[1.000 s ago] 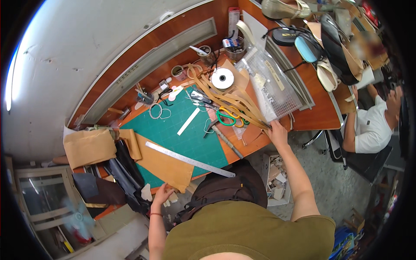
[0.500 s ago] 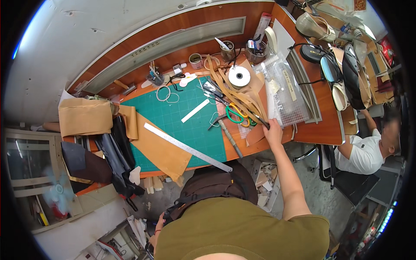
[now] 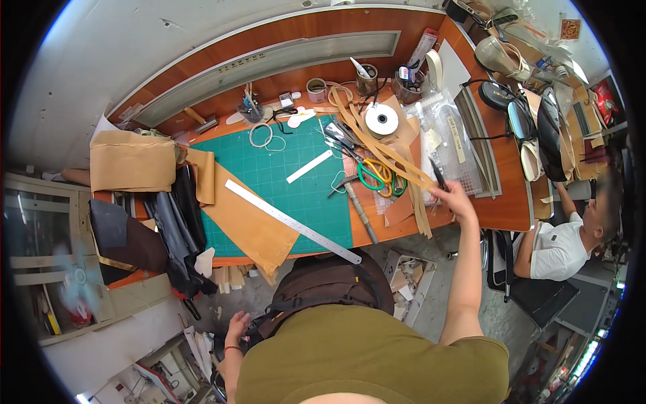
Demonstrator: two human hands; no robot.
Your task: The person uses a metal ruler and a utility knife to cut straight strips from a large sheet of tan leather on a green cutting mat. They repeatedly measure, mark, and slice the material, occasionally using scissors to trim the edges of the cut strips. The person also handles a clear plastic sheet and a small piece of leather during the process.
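Observation:
My right hand (image 3: 456, 200) is closed around the lower end of a slim black pen-like tool (image 3: 439, 173), held upright over the right side of the bench. Tan leather strips (image 3: 387, 151) run up to my fingers; whether I pinch one too, I cannot tell. Just left of them lie scissors with green and orange handles (image 3: 371, 176) and a hammer (image 3: 361, 212). Low beside my waist, my left hand (image 3: 237, 326) hangs with nothing in it and its fingers loosely apart. A steel ruler (image 3: 293, 222) crosses a tan leather sheet (image 3: 252, 232) on the green cutting mat (image 3: 316, 215).
A white spool (image 3: 381, 120) sits among the strips. Cups of tools (image 3: 249, 110) line the bench's back. Folded leather (image 3: 131, 161) is piled at the left. Shoes (image 3: 501, 55) crowd the right shelf. A seated person (image 3: 558, 249) works at the right; a scrap box (image 3: 410, 283) stands below.
My right hand has lifted and moved right with the black tool, which now points upward. My left hand has come away from my waist, outward to the left. The view has shifted slightly.

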